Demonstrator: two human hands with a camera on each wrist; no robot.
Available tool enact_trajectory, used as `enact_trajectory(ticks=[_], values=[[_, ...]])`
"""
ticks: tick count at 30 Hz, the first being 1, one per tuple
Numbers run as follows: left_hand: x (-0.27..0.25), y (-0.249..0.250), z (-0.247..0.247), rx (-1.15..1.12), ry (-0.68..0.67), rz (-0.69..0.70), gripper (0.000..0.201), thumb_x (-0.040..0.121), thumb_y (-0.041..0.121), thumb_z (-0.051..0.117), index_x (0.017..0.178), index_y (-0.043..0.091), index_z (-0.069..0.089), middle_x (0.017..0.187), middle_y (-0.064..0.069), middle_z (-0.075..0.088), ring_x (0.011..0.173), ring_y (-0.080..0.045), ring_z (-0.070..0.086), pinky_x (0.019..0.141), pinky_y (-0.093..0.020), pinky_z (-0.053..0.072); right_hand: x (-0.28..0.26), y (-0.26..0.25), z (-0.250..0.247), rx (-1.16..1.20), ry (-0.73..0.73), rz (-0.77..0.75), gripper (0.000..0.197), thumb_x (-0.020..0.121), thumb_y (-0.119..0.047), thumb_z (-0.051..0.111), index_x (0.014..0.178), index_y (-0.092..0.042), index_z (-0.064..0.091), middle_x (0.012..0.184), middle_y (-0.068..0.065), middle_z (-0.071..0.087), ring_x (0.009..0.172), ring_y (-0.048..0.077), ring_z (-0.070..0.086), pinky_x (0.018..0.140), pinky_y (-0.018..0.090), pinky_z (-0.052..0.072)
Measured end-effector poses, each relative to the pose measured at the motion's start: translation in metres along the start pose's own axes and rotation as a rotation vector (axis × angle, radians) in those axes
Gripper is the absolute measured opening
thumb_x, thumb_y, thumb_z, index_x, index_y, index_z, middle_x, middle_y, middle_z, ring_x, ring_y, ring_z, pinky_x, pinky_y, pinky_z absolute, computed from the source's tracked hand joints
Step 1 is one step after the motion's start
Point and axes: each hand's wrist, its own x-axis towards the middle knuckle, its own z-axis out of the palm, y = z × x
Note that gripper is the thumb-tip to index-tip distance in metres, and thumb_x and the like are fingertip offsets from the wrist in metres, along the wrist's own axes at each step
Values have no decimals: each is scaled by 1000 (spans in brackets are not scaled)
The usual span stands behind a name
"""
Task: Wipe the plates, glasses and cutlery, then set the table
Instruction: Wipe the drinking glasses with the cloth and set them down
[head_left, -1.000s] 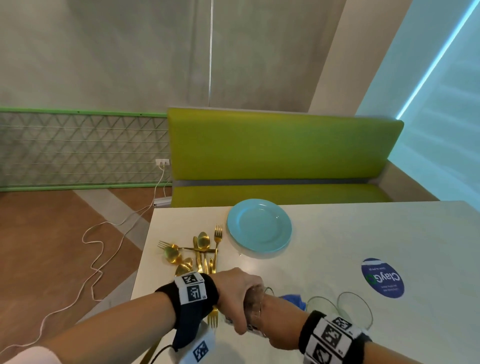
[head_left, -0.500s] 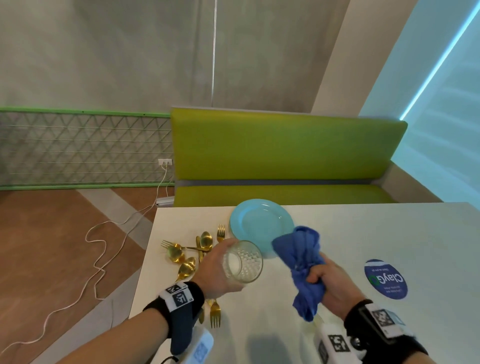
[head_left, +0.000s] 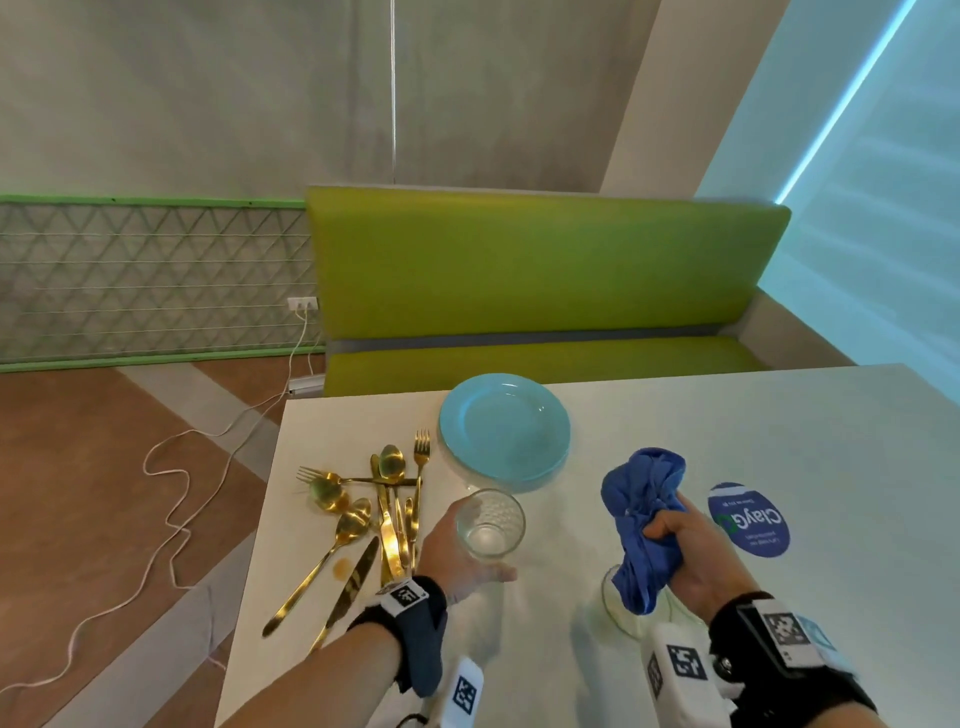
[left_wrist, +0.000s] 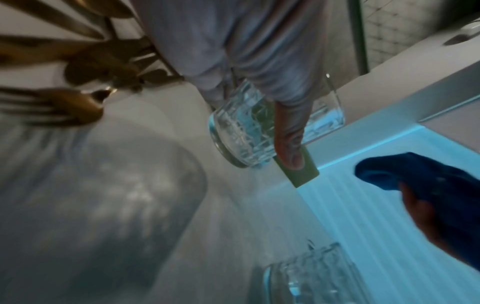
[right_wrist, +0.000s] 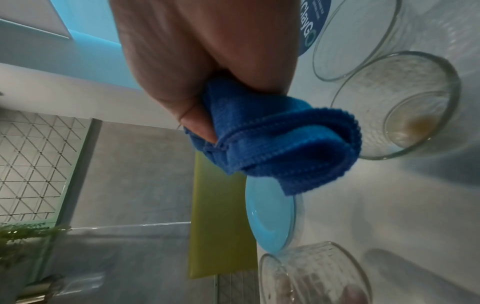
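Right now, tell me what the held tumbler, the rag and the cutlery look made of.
Tumbler in the left hand: clear glass, see-through with a pressed diamond pattern.
Rag in the right hand: blue microfibre-like cloth, ribbed weave and stitched hem.
Cutlery: shiny gold-coloured metal, probably plated; it reflects light.

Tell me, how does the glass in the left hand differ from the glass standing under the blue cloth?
The held glass is gripped by the left hand; the other glass stands free on the table. The held glass looks clear inside; the other glass has a brownish residue at its bottom. Both are clear, patterned tumblers.
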Motion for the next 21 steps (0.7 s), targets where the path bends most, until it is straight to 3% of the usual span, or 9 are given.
enact_trajectory(ticks=[5,11,14,17,19,21], values=[[18,-8,18,42,25,-78,102,53,27,91,138,22,36,138,3,48,128,-18,45,102,-23,35,-5,9,-14,-69,40,18,43,77,19,28,97,-5,57,80,12,54,68,25,50,62,31,42],[44,-2,32,-6,38,-108,101,49,23,93,134,19,40,131,0,53,124,-21,49,99,-24,37,-12,11,-22,-20,66,43,48,77,19,28,101,-8,60,78,10,60,67,22,53,58,28,45],[55,5,35,-22,61,-149,106,48,21,93,137,15,36,133,-3,51,126,-24,47,104,-30,38,-15,11,-25,-43,70,35,47,76,19,30,102,-7,60,78,11,61,65,22,54,55,27,45],[56,7,34,-4,116,-225,120,45,24,94,142,7,26,142,-10,42,133,-26,39,112,-37,34,-17,12,-29,-75,87,35,45,77,19,31,103,-5,60,79,12,59,65,22,53,54,28,45],[47,6,37,41,140,-311,127,49,26,93,147,3,14,150,-14,29,140,-27,27,116,-36,26,-19,13,-32,-78,97,32,45,76,19,31,100,-4,61,77,13,59,64,23,54,54,28,46],[29,6,42,148,179,-402,114,58,24,88,144,0,18,148,-16,31,139,-30,29,113,-36,28,-21,13,-37,-75,112,26,43,76,20,31,97,-4,60,74,12,59,63,23,54,53,28,47]])
